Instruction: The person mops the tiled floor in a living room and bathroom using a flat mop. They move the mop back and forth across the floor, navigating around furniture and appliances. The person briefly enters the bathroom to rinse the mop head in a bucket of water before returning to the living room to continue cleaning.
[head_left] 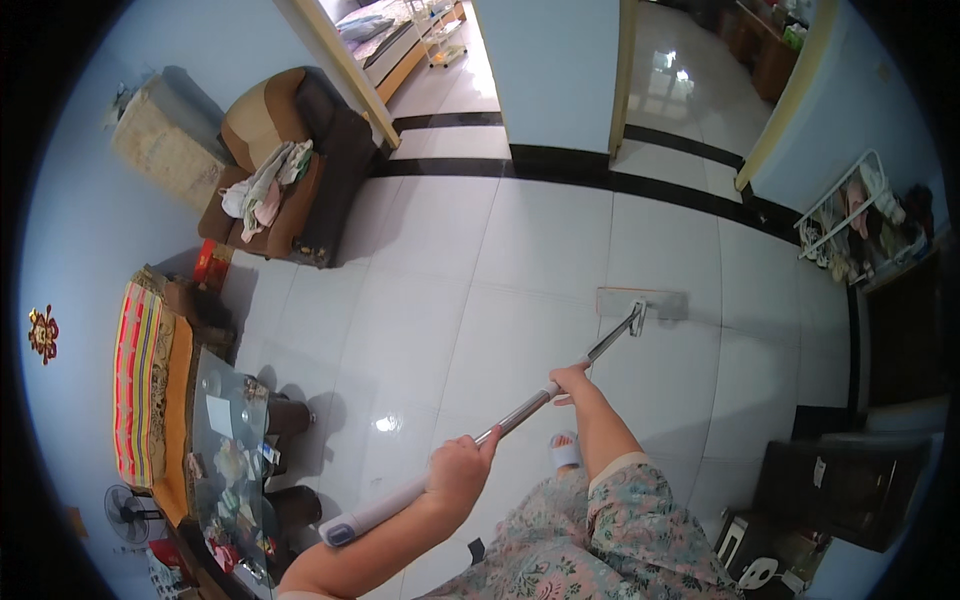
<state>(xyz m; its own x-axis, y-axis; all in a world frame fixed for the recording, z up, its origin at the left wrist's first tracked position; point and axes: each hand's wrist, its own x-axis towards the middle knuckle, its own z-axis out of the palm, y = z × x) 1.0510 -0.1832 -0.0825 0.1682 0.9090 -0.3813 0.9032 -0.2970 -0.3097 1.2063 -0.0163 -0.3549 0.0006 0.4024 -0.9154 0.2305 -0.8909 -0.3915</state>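
While both hands grip one long mop handle (480,440), its axis runs on a diagonal from the capped end (338,531), low and to the left of the left hand (458,475), up and away past the right hand (572,380) to the single flat mop head (642,303), which lies on the white tiled floor (440,300) well ahead of the right hand. That head is a grey rectangle with its long side set across the shaft. The left hand is wrapped fully closed round the lower shaft, knuckles up. The right hand sits higher on the shaft, fingers curled over it; how tight the clasp is appears firm, though the thumb side is hidden.

One sandalled foot (565,452) shows between the two forearms, just below the right hand. Far to the left of the left hand stand one glass-topped table (225,420) crowded with small packages too blurred to count, one striped bench cushion (140,385) and one small fan (127,512). Well beyond the left hand sits one brown armchair (300,170) heaped with pale cloths (262,190), a red box (212,264) at its foot. One red and gold round wall ornament (42,334) hangs at the far left. Far to the right of the right hand, one white shoe rack (850,215) leans by the wall.
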